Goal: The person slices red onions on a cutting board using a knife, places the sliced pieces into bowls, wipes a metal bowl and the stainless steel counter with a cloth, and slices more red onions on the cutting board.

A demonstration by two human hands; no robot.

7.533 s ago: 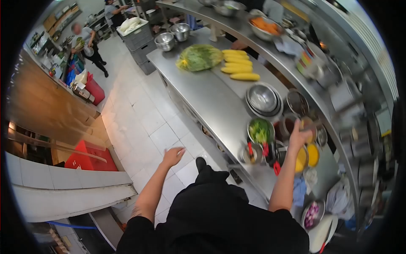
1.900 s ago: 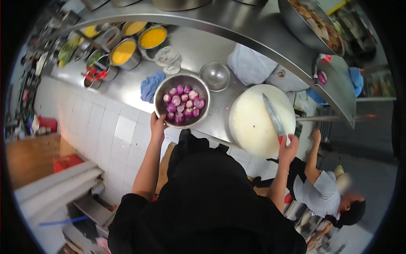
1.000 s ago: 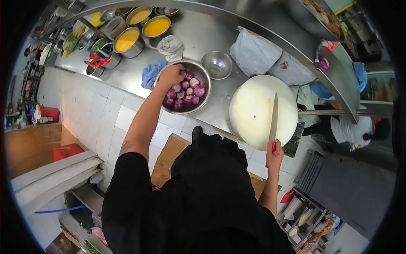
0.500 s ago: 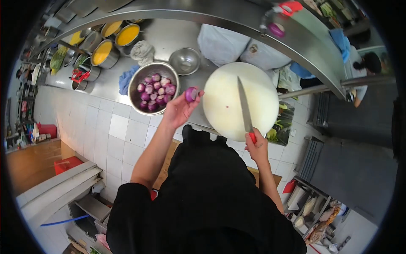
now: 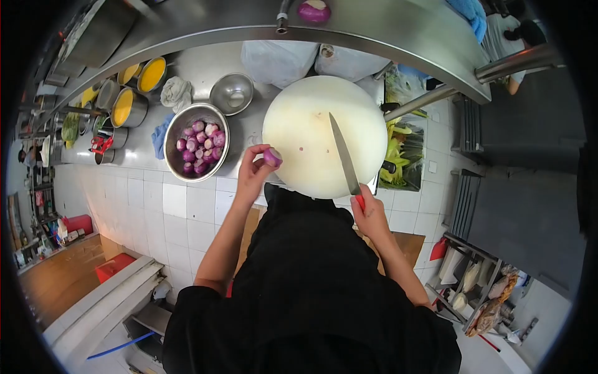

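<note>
Pinching a round purple onion [image 5: 273,157], left hand [image 5: 251,172]; clasping a red-handled steel knife [image 5: 344,153], right hand [image 5: 370,215].
Held in the left fingertips [image 5: 256,149] at the edge of a round white cutting board [image 5: 305,121]; left of those fingers, a round steel bowl [image 5: 180,123] of purple onions [image 5: 204,138].

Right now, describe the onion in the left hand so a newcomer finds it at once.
Find the big round white cutting board on the steel counter. At its left edge, the left hand holds one purple onion. Other onions sit in the metal bowl, and another lies on the raised shelf; only this one is held.
</note>
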